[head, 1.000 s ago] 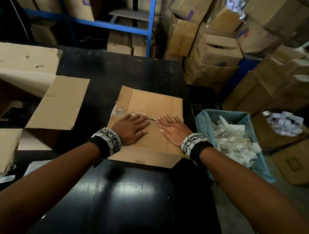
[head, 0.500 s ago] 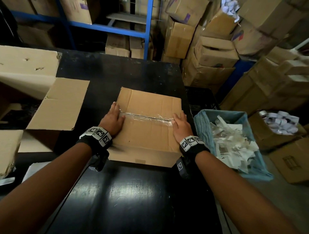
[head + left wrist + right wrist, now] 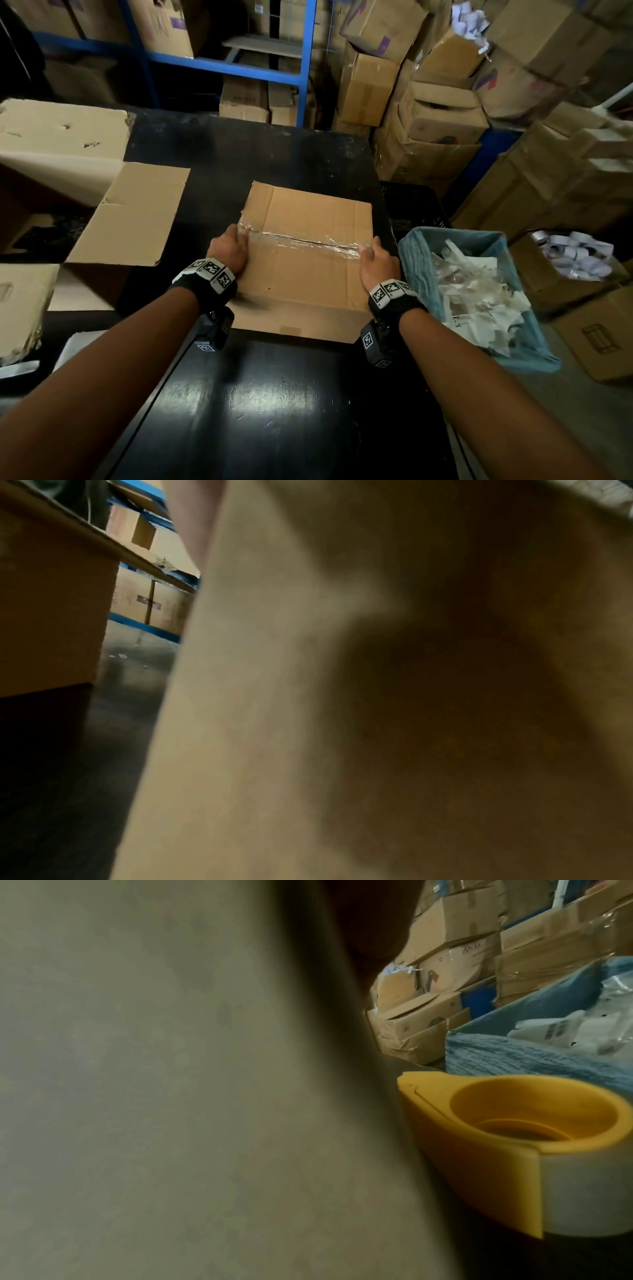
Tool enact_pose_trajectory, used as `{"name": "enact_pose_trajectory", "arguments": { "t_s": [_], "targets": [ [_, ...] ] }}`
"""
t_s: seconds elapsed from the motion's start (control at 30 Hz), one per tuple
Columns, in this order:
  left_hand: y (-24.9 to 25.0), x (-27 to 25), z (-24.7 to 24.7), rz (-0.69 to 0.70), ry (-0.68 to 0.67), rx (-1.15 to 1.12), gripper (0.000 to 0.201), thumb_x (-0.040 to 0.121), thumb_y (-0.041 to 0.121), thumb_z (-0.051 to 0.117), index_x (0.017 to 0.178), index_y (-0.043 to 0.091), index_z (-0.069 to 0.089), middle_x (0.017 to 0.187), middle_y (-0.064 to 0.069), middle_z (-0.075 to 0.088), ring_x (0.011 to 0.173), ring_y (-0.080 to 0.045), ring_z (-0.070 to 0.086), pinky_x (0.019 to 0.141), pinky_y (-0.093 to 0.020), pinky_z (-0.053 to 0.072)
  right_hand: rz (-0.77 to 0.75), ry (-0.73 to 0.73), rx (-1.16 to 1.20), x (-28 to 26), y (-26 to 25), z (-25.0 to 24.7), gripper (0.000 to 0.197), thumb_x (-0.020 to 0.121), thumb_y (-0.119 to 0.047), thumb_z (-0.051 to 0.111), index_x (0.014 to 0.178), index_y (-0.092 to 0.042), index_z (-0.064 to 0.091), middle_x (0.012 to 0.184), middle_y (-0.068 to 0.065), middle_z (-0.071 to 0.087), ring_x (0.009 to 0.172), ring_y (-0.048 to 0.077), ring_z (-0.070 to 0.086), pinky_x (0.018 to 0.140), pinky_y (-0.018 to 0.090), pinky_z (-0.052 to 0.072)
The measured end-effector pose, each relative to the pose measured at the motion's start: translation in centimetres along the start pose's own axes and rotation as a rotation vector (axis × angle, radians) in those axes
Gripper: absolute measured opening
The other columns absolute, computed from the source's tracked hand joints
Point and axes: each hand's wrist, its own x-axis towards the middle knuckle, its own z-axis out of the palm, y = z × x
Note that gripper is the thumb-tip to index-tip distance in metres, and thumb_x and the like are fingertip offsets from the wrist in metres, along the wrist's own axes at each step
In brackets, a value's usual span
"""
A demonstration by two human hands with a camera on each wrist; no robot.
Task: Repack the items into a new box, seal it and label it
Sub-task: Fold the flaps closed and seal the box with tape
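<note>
On the black table (image 3: pixel 260 404), the left hand (image 3: pixel 227 250) and right hand (image 3: pixel 376 265) press flat against the cardboard box (image 3: pixel 308 274) sides; firm rubbing should stick the clear tape (image 3: pixel 305 241) ends down.

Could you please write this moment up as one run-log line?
stage: sealing | box: closed, clear tape over seam | left hand, right hand: pressing tape ends at box sides | label: none visible
</note>
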Motion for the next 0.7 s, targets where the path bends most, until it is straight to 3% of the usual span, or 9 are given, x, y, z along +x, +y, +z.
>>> {"name": "enact_pose_trajectory", "arguments": {
  "t_s": [0.13,0.2,0.23,0.27,0.43,0.53,0.63,0.7],
  "targets": [
    [0.4,0.0,0.0,-0.029,0.054,0.017,0.043,0.100,0.034,0.030,0.121,0.005,0.055,0.120,-0.025,0.059,0.110,-0.044,0.054,0.091,-0.043,0.042,-0.015,0.067,-0.007,0.1,0.3,0.5,0.049,0.101,-0.037,0.038,0.141,-0.008,0.044,0.120,0.026,0.061,0.111,0.038,0.058,0.090,0.038,0.046],
    [0.5,-0.1,-0.1,-0.053,0.062,0.051,0.043,0.100,0.035,0.031,0.121,0.007,0.056,0.120,-0.024,0.059,0.110,-0.043,0.054,0.092,-0.043,0.042,-0.061,0.147,0.076,0.2,0.6,0.9,0.037,0.099,-0.035,0.045,0.107,-0.005,0.066,0.093,0.024,0.066,0.088,0.035,0.063,0.074,0.036,0.049],
    [0.5,-0.1,-0.1,-0.068,0.062,0.071,0.045,0.099,0.036,0.029,0.121,0.007,0.056,0.121,-0.024,0.058,0.110,-0.043,0.054,0.092,-0.043,0.042,-0.069,0.180,0.116,0.3,0.7,1.0,0.033,0.097,-0.035,0.049,0.087,-0.007,0.065,0.078,0.018,0.062,0.073,0.031,0.060,0.064,0.032,0.044],
    [0.4,-0.1,-0.1,-0.079,0.061,0.090,0.046,0.099,0.037,0.028,0.121,0.007,0.055,0.121,-0.024,0.058,0.110,-0.044,0.054,0.093,-0.043,0.041,-0.058,0.198,0.134,0.3,0.8,1.1,0.034,0.096,-0.036,0.052,0.078,-0.008,0.061,0.072,0.014,0.058,0.066,0.027,0.056,0.060,0.029,0.039],
    [0.1,-0.7,-0.5,-0.072,0.048,0.067,0.042,0.098,0.031,0.027,0.121,0.010,0.054,0.123,-0.023,0.057,0.110,-0.042,0.053,0.092,-0.042,0.040,-0.026,0.194,0.116,0.5,0.9,0.8,0.034,0.097,-0.030,0.051,0.099,0.001,0.066,0.090,0.019,0.067,0.078,0.031,0.060,0.061,0.024,0.036],
    [-0.4,-1.8,-0.8,0.051,0.010,0.052,0.042,0.097,0.028,0.032,0.137,0.016,0.039,0.141,-0.020,0.044,0.124,-0.041,0.045,0.103,-0.045,0.035,-0.064,0.104,0.059,1.1,1.1,0.2,0.030,0.098,-0.027,0.049,0.103,-0.001,0.063,0.093,0.018,0.066,0.077,0.027,0.060,0.054,0.023,0.033],
    [-1.0,-3.6,-0.4,0.321,-0.007,0.315,0.060,0.094,0.045,0.034,0.148,0.025,0.017,0.159,-0.008,0.005,0.145,-0.030,0.010,0.117,-0.048,0.012,-0.103,-0.015,-0.051,1.8,0.4,-0.9,0.042,0.098,-0.023,0.045,0.138,-0.011,0.044,0.117,0.016,0.062,0.103,0.034,0.061,0.075,0.029,0.045],
    [-0.8,-5.3,0.4,0.498,-0.098,0.465,0.077,0.085,0.072,0.015,0.148,0.028,0.020,0.160,-0.003,0.005,0.147,-0.026,0.003,0.118,-0.049,0.003,-0.183,-0.099,-0.146,2.4,-0.4,-1.3,0.057,0.098,-0.021,0.042,0.151,-0.019,0.021,0.144,0.014,0.044,0.126,0.034,0.049,0.099,0.037,0.042]
  ]
}}
